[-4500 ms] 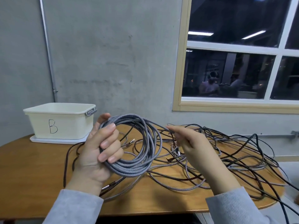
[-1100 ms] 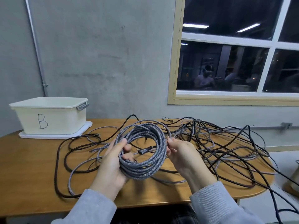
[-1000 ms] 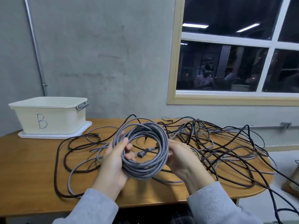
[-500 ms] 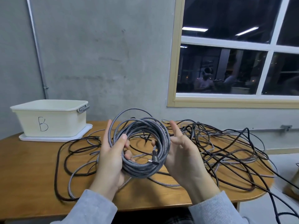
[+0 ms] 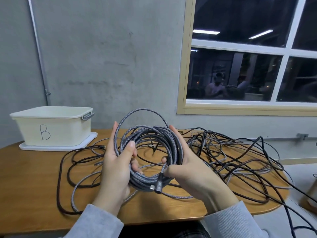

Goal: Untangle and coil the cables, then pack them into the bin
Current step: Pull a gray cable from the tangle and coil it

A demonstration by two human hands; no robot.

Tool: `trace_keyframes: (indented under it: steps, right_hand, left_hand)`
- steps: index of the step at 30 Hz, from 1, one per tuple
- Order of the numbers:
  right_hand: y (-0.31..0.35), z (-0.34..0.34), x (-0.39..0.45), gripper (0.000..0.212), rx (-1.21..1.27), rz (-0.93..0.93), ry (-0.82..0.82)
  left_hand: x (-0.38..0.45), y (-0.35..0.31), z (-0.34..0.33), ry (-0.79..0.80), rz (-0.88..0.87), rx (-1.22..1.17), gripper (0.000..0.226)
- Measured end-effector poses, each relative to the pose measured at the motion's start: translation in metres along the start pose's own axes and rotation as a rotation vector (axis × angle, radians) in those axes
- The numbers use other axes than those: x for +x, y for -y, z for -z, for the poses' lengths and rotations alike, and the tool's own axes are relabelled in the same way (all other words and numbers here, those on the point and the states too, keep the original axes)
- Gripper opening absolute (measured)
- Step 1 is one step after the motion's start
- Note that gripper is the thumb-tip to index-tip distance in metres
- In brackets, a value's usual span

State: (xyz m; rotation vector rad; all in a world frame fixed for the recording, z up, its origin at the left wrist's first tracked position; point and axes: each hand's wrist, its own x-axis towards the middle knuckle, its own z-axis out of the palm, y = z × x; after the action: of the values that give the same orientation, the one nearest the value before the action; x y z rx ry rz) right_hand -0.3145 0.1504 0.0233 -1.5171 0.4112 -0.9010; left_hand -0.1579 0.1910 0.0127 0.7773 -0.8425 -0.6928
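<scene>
A grey braided cable coil [image 5: 151,134] hangs above the table between both hands. My left hand [image 5: 116,169] grips its left side, thumb over the strands. My right hand [image 5: 187,170] holds the right side, fingers behind the coil and thumb by the dark plug end [image 5: 158,185] at the bottom. One loose loop stands up above the coil. A tangle of black and grey cables [image 5: 231,157] lies on the table to the right. The cream bin [image 5: 51,127] marked "B" stands at the back left.
The bin sits on its white lid [image 5: 56,149] on the wooden table [image 5: 30,177]. A black cable and a grey cable [image 5: 75,191] loop across the table left of my hands. Some cables trail off the table's right edge. A concrete wall and a window stand behind.
The coil has risen and turned in my hands. The plug end slid from the coil's middle to its bottom edge, and one loop has sprung up above the coil.
</scene>
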Motion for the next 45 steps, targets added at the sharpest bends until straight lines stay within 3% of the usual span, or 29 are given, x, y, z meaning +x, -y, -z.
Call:
trace_keyframes:
  steps: [8,13,16,20,23,25,28,32,34,37,39,41,45]
  right_hand:
    - [-0.008,-0.004,0.004,0.092,0.022,0.062,-0.103]
    - [-0.009,-0.004,0.006,0.097,0.057,0.054,-0.097]
    - [-0.012,-0.003,0.007,0.096,-0.006,0.047,-0.091]
    - [-0.013,-0.007,0.003,0.103,-0.177,0.048,-0.215]
    - [-0.013,-0.013,0.005,0.081,-0.222,0.108,-0.389]
    - [-0.015,-0.012,0.007,0.058,-0.408,0.173,-0.478]
    - [-0.010,-0.010,0.008,0.036,-0.565,0.216,-0.445]
    - [-0.001,-0.002,0.009,0.018,-0.533,0.301,-0.526]
    - [0.009,0.005,0.012,0.022,-0.415,0.295,-0.599]
    - [0.028,0.019,0.011,0.023,-0.314,0.268,-0.660]
    - [0.034,0.031,0.014,0.023,-0.415,0.261,-0.736]
    - [0.032,0.043,0.022,0.024,-0.586,0.215,-0.796]
    - [0.003,0.044,0.041,0.025,-0.790,-0.035,-0.688]
  left_hand:
    - [0.000,-0.001,-0.001,0.017,-0.043,0.066,0.061]
    - [-0.002,-0.003,-0.001,0.020,-0.065,0.088,0.062]
    - [-0.002,-0.003,0.000,0.018,-0.054,0.096,0.063]
    - [-0.003,-0.001,-0.001,0.012,-0.005,0.112,0.063]
    - [-0.003,-0.001,-0.001,0.031,0.014,0.119,0.064]
    - [-0.005,-0.003,-0.002,0.056,0.016,0.149,0.067]
    - [-0.007,-0.003,-0.003,0.114,0.026,0.182,0.072]
    - [-0.006,-0.008,0.000,0.231,0.072,0.197,0.071]
    - [-0.005,-0.012,0.003,0.294,0.082,0.221,0.068]
    - [-0.005,-0.018,0.013,0.365,0.176,0.101,0.061]
    - [-0.005,-0.024,0.020,0.454,0.253,-0.086,0.061]
    - [-0.004,-0.033,0.025,0.555,0.276,-0.232,0.075]
    - [-0.004,-0.041,0.019,0.603,0.242,-0.361,0.081]
